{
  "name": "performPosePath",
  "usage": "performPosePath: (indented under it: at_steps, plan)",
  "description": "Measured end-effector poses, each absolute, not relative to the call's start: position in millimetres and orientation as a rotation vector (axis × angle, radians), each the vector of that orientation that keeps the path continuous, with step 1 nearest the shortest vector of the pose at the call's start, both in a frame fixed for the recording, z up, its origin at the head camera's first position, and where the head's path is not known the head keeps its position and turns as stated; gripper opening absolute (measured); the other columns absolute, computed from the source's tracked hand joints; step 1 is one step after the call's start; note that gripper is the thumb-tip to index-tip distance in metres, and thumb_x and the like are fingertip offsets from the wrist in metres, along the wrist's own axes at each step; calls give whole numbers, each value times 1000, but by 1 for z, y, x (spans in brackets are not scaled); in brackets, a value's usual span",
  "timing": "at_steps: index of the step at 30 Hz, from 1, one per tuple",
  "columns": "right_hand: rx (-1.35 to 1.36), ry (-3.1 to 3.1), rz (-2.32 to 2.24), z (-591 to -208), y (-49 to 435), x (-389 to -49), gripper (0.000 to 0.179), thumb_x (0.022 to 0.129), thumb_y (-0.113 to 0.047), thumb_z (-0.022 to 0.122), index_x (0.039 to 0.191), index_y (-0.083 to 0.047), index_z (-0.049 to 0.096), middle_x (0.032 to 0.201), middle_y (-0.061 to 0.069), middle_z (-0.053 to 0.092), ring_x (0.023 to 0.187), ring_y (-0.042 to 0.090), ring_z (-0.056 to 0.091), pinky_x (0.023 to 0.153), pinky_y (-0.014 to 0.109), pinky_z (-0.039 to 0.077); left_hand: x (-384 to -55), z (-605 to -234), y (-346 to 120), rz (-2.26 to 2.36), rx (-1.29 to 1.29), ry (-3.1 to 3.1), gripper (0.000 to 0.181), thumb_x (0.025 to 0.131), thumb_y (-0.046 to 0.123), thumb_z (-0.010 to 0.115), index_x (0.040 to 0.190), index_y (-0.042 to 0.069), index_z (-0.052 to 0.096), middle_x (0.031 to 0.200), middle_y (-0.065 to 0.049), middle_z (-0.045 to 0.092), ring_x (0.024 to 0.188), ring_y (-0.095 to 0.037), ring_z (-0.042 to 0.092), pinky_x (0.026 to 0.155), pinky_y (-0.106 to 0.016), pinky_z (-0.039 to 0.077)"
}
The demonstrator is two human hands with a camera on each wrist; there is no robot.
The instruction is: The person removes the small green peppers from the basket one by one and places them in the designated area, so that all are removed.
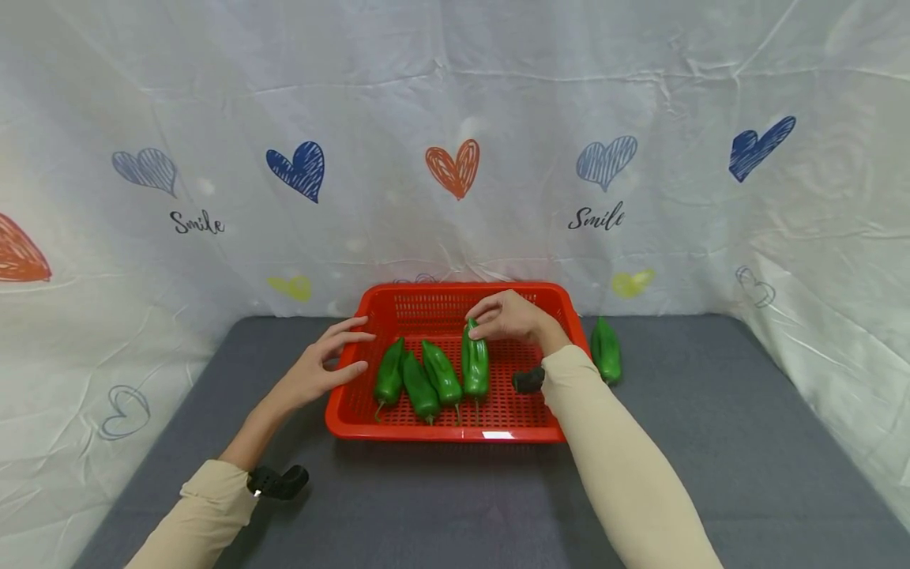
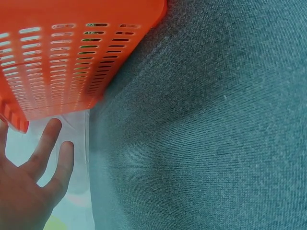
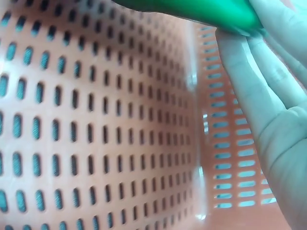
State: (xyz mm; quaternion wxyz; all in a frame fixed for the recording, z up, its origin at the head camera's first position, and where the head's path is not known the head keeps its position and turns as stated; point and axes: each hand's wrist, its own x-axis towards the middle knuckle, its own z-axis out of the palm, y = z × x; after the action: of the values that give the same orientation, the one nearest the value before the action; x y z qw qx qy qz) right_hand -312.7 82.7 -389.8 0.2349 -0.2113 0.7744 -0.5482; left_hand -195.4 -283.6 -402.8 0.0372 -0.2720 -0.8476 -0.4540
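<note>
A red plastic basket (image 1: 444,433) with slotted walls stands on the table. Inside it, on the left half, lie several green peppers (image 1: 441,373). My right hand (image 1: 517,318) reaches over the basket and pinches one more green pepper (image 1: 475,367) by its pointed upper end, its stem toward me. In the right wrist view, the fingers (image 3: 247,81) meet that pepper's end above the slotted floor. At the basket's left rim is my left hand (image 1: 317,368), fingers spread and nothing held. The left wrist view shows its fingers beside the outer basket wall.
Another green pepper (image 1: 606,352) lies on the grey table (image 1: 441,506) just right of the basket. Behind the table hangs a white cloth (image 1: 377,103) with printed hearts. A black wrist device (image 1: 279,482) sits on the left wrist.
</note>
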Motion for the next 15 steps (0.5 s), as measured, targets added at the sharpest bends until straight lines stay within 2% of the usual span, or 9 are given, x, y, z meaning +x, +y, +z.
performPosePath:
  at_steps: [5, 9, 12, 15]
  plan:
    - [-518, 2055, -1629, -384, 85, -313, 42, 88, -2, 79, 126, 9, 65, 119, 17, 68, 113, 31, 63, 91, 54, 51, -196, -403, -283, -1396, -841, -2597, 43, 96, 4, 68, 138, 0, 59, 159, -12, 33, 128, -32, 40, 87, -53, 43]
    - [-516, 1995, -1688, -380, 86, -314, 42, 89, 1, 77, 128, 11, 63, 113, 17, 70, 105, 31, 66, 92, 59, 49, -196, -403, -283, -1401, -838, -2596, 43, 96, 4, 68, 138, 0, 59, 159, -11, 33, 130, -32, 39, 89, -56, 42]
    - [-557, 1964, -1705, -378, 87, -314, 43, 90, 1, 76, 129, 12, 62, 107, 16, 72, 95, 29, 69, 90, 56, 51, -196, -403, -283, -1400, -838, -2596, 43, 96, 4, 68, 138, 1, 60, 159, -11, 33, 130, -32, 39, 90, -57, 42]
    - [-597, 1938, -1728, -377, 88, -314, 42, 91, 1, 75, 130, 11, 61, 109, 16, 72, 94, 28, 69, 88, 50, 54, -196, -403, -283, -1392, -843, -2596, 43, 96, 4, 68, 139, 1, 59, 159, -11, 33, 129, -32, 40, 89, -57, 42]
